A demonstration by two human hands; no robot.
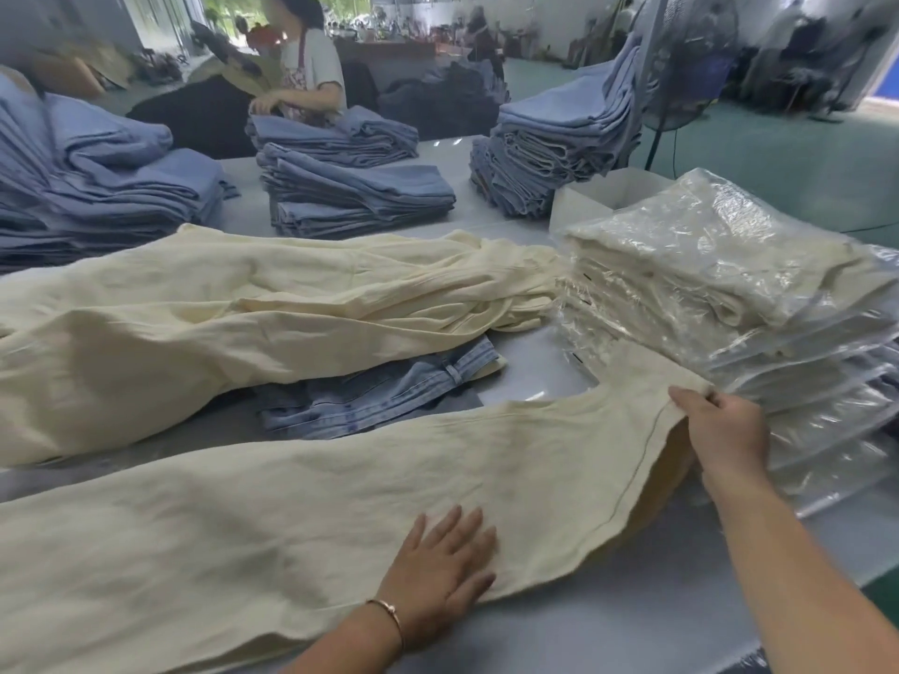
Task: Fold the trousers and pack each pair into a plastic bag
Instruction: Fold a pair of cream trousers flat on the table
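Note:
A pair of cream trousers lies stretched across the near side of the grey table. My left hand rests flat on the cloth with straight fingers. My right hand grips the hem edge of a trouser leg at the right and lifts it slightly. A stack of cream trousers packed in clear plastic bags stands at the right, right behind that hand.
More loose cream trousers lie heaped behind, over a pair of light blue jeans. Stacks of blue jeans fill the far table. A white box stands behind the bags. Another person works at the far side. A floor fan is at right.

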